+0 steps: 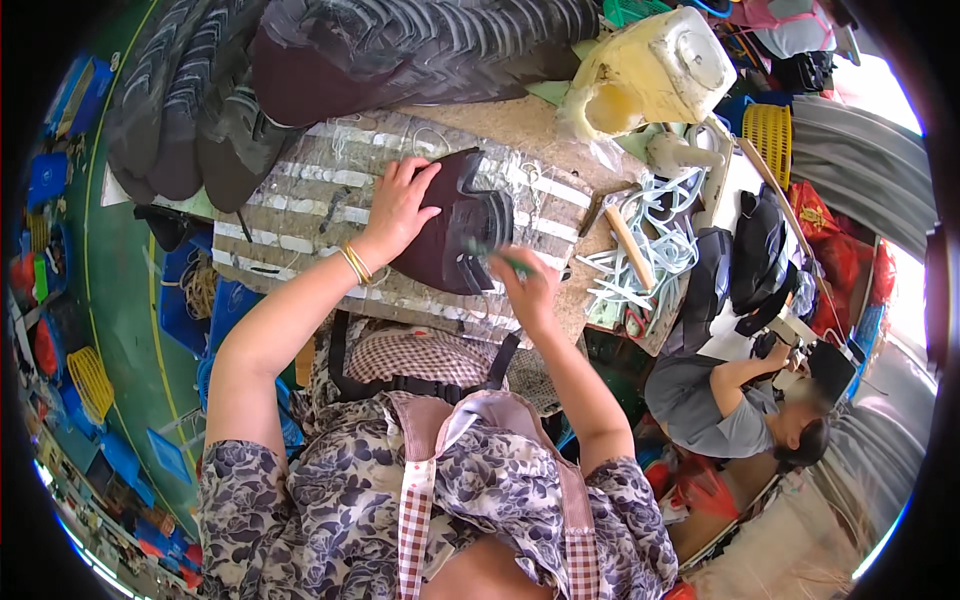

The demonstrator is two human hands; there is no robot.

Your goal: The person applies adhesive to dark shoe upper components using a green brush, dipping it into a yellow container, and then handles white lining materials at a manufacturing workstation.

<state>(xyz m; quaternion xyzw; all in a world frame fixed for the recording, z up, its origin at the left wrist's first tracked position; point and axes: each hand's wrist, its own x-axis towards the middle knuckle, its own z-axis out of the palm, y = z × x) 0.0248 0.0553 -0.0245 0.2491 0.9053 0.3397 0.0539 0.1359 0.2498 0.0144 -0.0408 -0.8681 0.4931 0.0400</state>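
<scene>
Fingers of left hand (400, 205) flat on dark shoe upper (455, 230), right hand (528, 290) gripping green tool (497, 255)

Both bare arms reach up from the lower frame toward its centre.

The left hand (400, 205) lies palm down, fingers (415, 172) spread and pressing flat, wrist ringed with thin gold bangles, forearm slanting in from the lower left. The right hand (527, 285), just right of centre, is curled closed in a pinch, its elbow bent and forearm rising from the lower right.
</scene>
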